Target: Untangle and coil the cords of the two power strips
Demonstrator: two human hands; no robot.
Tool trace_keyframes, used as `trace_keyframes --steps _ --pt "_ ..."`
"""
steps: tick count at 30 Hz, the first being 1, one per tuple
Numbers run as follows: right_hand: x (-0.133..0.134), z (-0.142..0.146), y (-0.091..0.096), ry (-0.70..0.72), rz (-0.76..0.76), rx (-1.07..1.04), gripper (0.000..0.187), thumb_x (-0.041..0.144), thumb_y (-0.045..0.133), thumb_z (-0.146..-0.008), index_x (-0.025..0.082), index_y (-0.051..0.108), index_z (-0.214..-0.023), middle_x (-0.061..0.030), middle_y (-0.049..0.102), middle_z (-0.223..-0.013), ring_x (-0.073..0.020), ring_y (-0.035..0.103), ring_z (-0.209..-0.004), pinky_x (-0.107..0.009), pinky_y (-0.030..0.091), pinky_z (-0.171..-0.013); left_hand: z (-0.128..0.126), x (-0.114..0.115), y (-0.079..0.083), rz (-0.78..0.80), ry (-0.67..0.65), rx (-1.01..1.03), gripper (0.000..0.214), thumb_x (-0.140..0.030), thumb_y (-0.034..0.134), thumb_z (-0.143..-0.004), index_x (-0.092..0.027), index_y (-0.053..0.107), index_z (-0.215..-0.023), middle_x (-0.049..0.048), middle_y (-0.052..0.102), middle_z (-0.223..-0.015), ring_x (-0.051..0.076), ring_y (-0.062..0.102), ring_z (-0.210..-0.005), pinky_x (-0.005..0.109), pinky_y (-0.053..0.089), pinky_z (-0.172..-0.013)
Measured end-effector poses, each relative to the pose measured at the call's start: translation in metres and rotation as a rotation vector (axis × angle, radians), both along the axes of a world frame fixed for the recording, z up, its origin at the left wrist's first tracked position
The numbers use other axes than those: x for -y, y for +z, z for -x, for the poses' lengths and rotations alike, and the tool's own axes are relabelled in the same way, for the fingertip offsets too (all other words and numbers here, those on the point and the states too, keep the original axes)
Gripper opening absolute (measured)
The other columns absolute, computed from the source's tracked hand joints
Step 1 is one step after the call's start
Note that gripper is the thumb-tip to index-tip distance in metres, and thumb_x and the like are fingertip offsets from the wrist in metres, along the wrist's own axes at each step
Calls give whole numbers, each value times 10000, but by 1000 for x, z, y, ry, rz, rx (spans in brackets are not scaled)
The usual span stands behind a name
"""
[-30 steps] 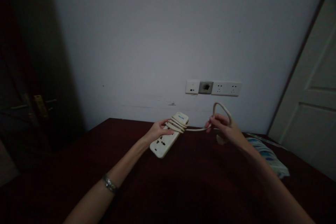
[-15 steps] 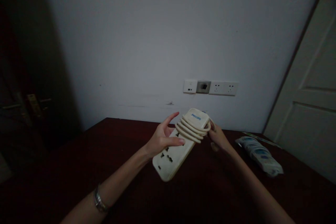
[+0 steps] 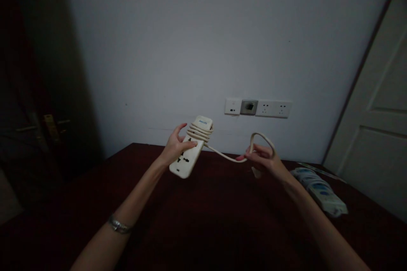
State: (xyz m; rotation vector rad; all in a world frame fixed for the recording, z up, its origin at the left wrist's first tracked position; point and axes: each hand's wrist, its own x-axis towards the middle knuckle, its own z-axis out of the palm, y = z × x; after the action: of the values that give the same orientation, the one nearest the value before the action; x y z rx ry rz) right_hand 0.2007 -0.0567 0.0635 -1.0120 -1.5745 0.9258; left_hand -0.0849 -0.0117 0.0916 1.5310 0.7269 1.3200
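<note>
- Since half a second ago, the right hand (image 3: 264, 157) is pulling out from beside the power strip (image 3: 193, 153), so a length of cord (image 3: 199, 133) is now stretching between them; the strip's also sitting further left and higher in the head view.
- Left hand (image 3: 174, 147) is doing the gripping, head cam again: thumb's lying across the socket face just below the wraps, index finger's sticking up past the left edge, leaving a wide gap to the thumb. Other fingers are hiding behind the strip, so can't tell how they're curling.
- Strip itself is slanting, the blue-lettered end pointing up and away, and it's looking lifted off the dark red table (image 3: 203, 224).
- Several turns of cord are hugging the strip near that lettered end, just above the left thumb.
- Right hand's fingers are pinching narrow on the cord, well apart from the strip, with a loop of it arching up over the knuckles. Some small pale piece (image 3: 257, 172) is hanging just under that hand, too dim to name.
- Beyond that, a wrapped packet (image 3: 321, 191) is lying near the right forearm, and wall sockets (image 3: 274, 109) are showing behind.
</note>
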Motion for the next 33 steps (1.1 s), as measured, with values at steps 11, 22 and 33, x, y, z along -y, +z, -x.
trace_keyframes --steps 11,22,33 --pt "64 72 27 247 -133 480 136 186 563 -742 154 557 -611 29 451 -542 -70 337 -502 -208 229 -458 -23 14 -26 -458 93 -683 479 -294 666 -661 -137 523 -1091 88 646 -842 210 587 -729 304 414 -663" --pt "73 65 41 143 -74 572 111 216 554 -749 140 635 -759 -11 602 -670 -106 483 -586 -206 348 -513 -53 59 -34 -613 -203 -1072 270 -186 569 -746 -188 563 -1016 58 632 -964 202 597 -895 298 446 -764" --pt "43 17 43 -214 -129 354 312 459 710 -612 155 638 -611 -9 604 -590 -118 519 -562 -215 379 -527 -79 80 -53 -760 -548 -1224 236 -259 641 -720 -232 593 -950 32 663 -944 219 632 -860 272 453 -660"
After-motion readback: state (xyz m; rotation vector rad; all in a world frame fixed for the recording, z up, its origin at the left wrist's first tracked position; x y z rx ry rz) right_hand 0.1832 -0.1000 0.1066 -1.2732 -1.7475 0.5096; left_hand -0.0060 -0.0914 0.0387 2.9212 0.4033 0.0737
